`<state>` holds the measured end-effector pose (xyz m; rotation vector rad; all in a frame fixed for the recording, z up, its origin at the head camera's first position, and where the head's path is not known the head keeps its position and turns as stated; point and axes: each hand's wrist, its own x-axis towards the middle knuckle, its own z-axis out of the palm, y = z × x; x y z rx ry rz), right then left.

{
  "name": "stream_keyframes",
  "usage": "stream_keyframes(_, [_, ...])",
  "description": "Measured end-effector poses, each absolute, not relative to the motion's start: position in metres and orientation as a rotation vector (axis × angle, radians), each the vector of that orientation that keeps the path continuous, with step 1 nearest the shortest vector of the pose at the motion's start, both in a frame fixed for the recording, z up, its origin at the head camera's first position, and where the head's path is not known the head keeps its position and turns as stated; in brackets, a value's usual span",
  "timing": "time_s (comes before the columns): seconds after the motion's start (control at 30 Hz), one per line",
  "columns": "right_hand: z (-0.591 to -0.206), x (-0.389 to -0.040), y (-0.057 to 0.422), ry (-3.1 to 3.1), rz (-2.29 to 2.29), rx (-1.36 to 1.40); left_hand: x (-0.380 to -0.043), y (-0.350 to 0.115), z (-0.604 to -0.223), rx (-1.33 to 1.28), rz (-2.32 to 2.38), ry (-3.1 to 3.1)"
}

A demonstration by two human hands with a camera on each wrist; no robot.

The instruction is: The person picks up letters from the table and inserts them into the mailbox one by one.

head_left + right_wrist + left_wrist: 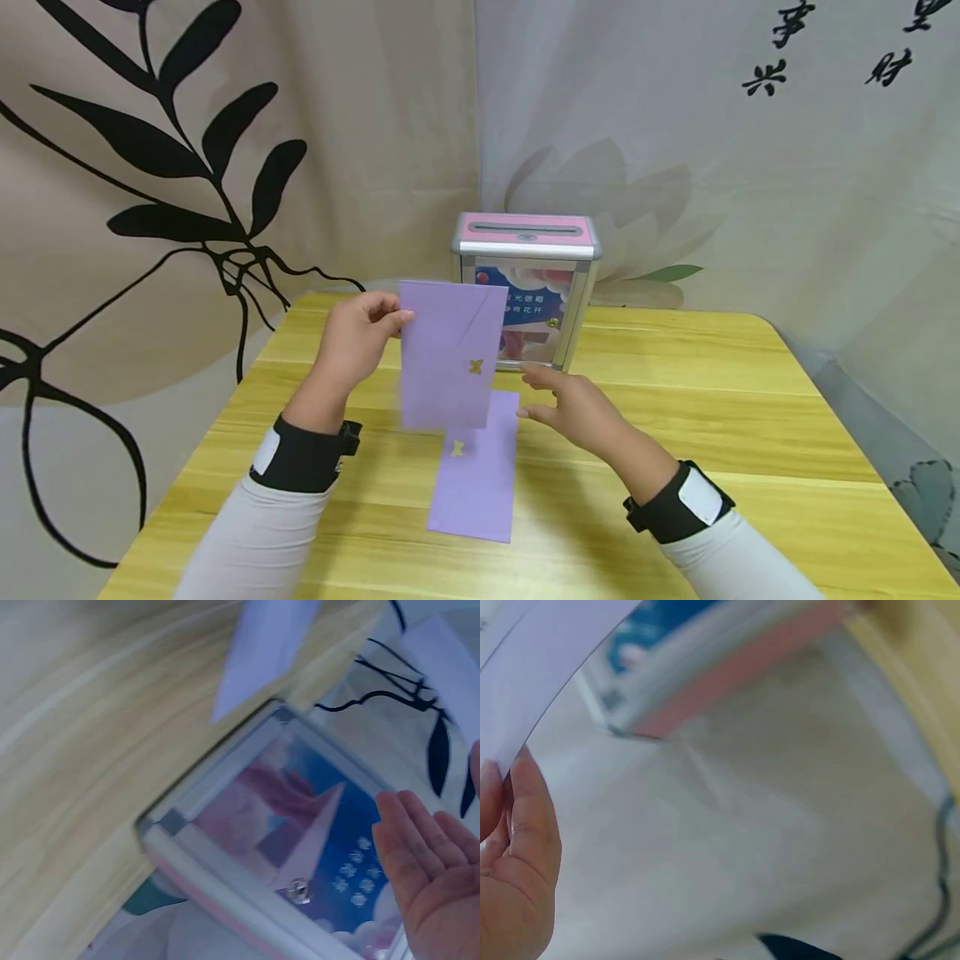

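Note:
My left hand (358, 337) pinches the left edge of a purple envelope (450, 346) between thumb and fingers, holding it upright above the table. A gold butterfly-shaped mark sits on its face. In the left wrist view the thumb and fingers (529, 817) grip the paper's edge. A second purple envelope (480, 492) lies on the table, partly hidden behind the raised one. My right hand (573, 404) hovers beside the envelopes with nothing in it; its fingers look extended in the right wrist view. Behind stands a pink-topped box (527, 233) with a slot, its front partly covered.
The box has a silver frame, a printed front panel and a small lock (298, 890). Under everything is a yellow wood-grain table (675, 375) with rounded corners. Cloth curtains (390, 125) with a black plant print and characters hang behind it.

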<state>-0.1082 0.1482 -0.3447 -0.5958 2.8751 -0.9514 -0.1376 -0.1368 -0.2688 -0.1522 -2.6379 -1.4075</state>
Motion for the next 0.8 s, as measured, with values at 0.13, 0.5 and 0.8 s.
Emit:
stream_keyframes(0.13, [-0.335,-0.111,0.142,2.885,-1.033,-0.612,-0.133,-0.116,-0.255,-0.286,-1.498,-2.464])
stream_keyframes(0.5, [-0.307,-0.135,0.155,3.31,-1.171,-0.843,-0.131,-0.083,-0.223,-0.746,-1.425,-1.983])
stream_keyframes(0.8, [-0.257,-0.182,0.167,3.67,-1.134,-1.06,-0.143,-0.07,-0.2,-1.052,-1.15,-1.644])
